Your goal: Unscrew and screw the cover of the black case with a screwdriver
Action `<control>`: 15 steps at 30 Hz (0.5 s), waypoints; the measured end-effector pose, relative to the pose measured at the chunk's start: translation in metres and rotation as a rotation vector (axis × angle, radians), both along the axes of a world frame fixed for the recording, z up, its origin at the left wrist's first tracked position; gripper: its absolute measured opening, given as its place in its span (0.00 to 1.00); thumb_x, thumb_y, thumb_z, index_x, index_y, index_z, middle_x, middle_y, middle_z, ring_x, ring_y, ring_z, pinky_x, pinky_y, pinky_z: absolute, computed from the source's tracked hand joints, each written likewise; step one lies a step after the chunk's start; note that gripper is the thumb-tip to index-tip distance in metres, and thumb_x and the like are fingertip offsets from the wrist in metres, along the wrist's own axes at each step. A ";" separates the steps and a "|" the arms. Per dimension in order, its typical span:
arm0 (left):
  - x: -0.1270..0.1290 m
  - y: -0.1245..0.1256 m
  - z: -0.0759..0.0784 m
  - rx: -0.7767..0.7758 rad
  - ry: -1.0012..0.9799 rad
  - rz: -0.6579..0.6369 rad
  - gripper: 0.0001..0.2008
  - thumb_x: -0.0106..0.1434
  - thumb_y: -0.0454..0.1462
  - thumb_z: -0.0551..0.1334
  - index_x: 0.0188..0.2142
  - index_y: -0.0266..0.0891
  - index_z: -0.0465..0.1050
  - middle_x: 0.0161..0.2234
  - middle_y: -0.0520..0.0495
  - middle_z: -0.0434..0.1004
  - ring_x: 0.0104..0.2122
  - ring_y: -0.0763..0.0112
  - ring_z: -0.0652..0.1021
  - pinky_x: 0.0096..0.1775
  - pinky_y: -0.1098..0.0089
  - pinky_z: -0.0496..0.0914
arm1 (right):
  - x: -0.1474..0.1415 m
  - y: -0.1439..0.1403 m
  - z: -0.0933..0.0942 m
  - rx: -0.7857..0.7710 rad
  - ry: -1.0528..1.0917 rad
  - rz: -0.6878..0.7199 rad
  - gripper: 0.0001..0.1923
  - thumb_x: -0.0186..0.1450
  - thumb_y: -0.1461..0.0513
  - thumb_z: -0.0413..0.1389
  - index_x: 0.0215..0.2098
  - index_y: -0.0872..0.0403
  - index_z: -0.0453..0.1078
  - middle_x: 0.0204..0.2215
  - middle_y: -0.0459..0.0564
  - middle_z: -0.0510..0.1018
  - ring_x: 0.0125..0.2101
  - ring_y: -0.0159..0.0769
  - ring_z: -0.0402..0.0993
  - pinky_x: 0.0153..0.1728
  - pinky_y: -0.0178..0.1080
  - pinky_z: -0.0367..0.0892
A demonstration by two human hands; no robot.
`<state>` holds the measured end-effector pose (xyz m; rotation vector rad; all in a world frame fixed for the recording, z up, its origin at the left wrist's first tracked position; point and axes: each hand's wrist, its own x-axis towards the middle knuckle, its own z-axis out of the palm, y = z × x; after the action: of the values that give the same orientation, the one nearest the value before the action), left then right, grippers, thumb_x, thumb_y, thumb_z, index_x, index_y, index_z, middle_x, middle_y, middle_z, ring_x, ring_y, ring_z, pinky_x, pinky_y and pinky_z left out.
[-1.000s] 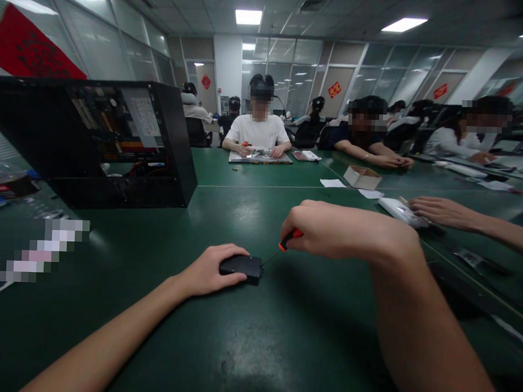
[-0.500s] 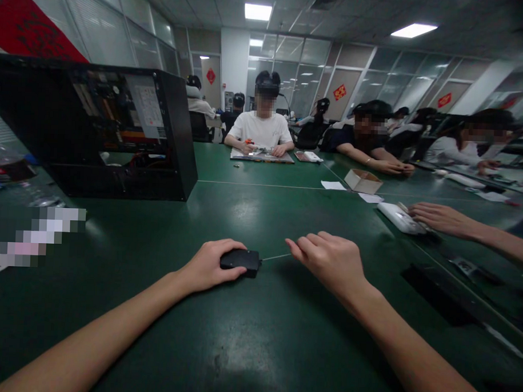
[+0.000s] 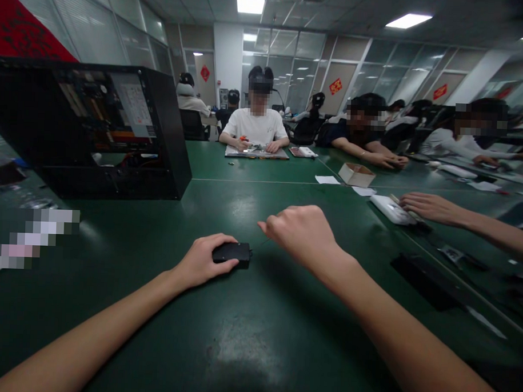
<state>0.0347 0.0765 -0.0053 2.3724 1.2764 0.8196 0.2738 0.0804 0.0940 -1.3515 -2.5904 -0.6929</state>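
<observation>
the small black box (image 3: 232, 254) lay flat on the green bench (image 3: 244, 315), well in from its far edge, and had stayed in the same grip as half a second earlier. the left hand (image 3: 205, 257) was closed snugly about it: thumb along the near side, fingers bent over the far side, palm behind the left end. its right end, with a little dark loop, stuck out past the fingertips.

the screwdriver (image 3: 267, 241) was what had changed. half a second before, its thin shaft ran right up to that end of the box; now a short faint stretch showed, with a gap between. the red and black handle, seen a second ago, was hidden in the right hand (image 3: 303, 232). that hand was folded into a tight fist about it, nearer the box than before, and raised above the bench.

farther out, the open computer case (image 3: 169, 141) stood left of the box and closer to the far edge. to the right, a co-worker's hand (image 3: 432, 207) rested by a white device (image 3: 390, 209). at the far edge sat a person in a white shirt (image 3: 255, 124).
</observation>
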 end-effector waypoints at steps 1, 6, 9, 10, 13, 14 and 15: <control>0.000 0.000 0.000 0.003 0.005 0.000 0.17 0.62 0.42 0.67 0.49 0.40 0.75 0.45 0.44 0.81 0.43 0.58 0.80 0.47 0.63 0.72 | 0.003 0.009 0.001 -0.064 0.006 -0.079 0.21 0.73 0.55 0.52 0.28 0.57 0.79 0.24 0.57 0.80 0.26 0.39 0.75 0.26 0.37 0.51; -0.001 0.000 0.002 -0.004 0.029 -0.005 0.18 0.62 0.43 0.66 0.50 0.40 0.75 0.45 0.44 0.81 0.42 0.59 0.81 0.46 0.63 0.72 | 0.027 0.035 -0.038 -0.370 0.194 -0.246 0.27 0.73 0.48 0.49 0.26 0.54 0.79 0.24 0.54 0.79 0.27 0.38 0.77 0.26 0.36 0.54; -0.001 0.000 0.002 -0.006 0.031 -0.008 0.17 0.62 0.43 0.66 0.50 0.41 0.75 0.45 0.45 0.81 0.42 0.59 0.81 0.46 0.63 0.72 | 0.038 0.037 -0.072 -0.484 0.315 -0.233 0.31 0.76 0.49 0.43 0.23 0.52 0.77 0.21 0.50 0.78 0.23 0.34 0.73 0.26 0.35 0.54; -0.001 0.000 0.002 -0.003 0.028 -0.006 0.17 0.62 0.43 0.66 0.50 0.41 0.75 0.45 0.45 0.81 0.42 0.59 0.81 0.46 0.63 0.72 | 0.040 0.037 -0.079 -0.471 0.326 -0.231 0.32 0.76 0.50 0.42 0.24 0.52 0.77 0.22 0.50 0.78 0.23 0.33 0.73 0.26 0.35 0.53; 0.000 0.001 0.002 0.004 0.015 -0.002 0.18 0.62 0.43 0.67 0.49 0.41 0.75 0.45 0.45 0.82 0.42 0.59 0.81 0.46 0.63 0.72 | 0.040 0.031 -0.080 -0.191 0.306 -0.148 0.27 0.76 0.54 0.45 0.26 0.54 0.77 0.25 0.51 0.80 0.26 0.34 0.72 0.29 0.37 0.51; 0.000 0.001 0.001 0.005 0.010 -0.003 0.18 0.62 0.43 0.67 0.49 0.41 0.76 0.45 0.45 0.82 0.42 0.59 0.81 0.46 0.63 0.72 | 0.038 0.027 -0.075 -0.033 0.292 -0.075 0.25 0.75 0.55 0.47 0.25 0.54 0.75 0.24 0.50 0.79 0.26 0.34 0.71 0.29 0.38 0.50; 0.001 0.001 0.001 0.006 0.006 -0.005 0.17 0.62 0.43 0.67 0.49 0.41 0.76 0.45 0.45 0.82 0.42 0.59 0.81 0.46 0.63 0.73 | 0.036 0.023 -0.069 0.135 0.274 0.012 0.24 0.74 0.56 0.49 0.23 0.54 0.74 0.22 0.49 0.77 0.26 0.33 0.69 0.30 0.38 0.50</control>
<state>0.0354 0.0775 -0.0039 2.3834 1.2716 0.8162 0.3099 0.1035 0.0252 -1.2883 -2.2937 -0.6199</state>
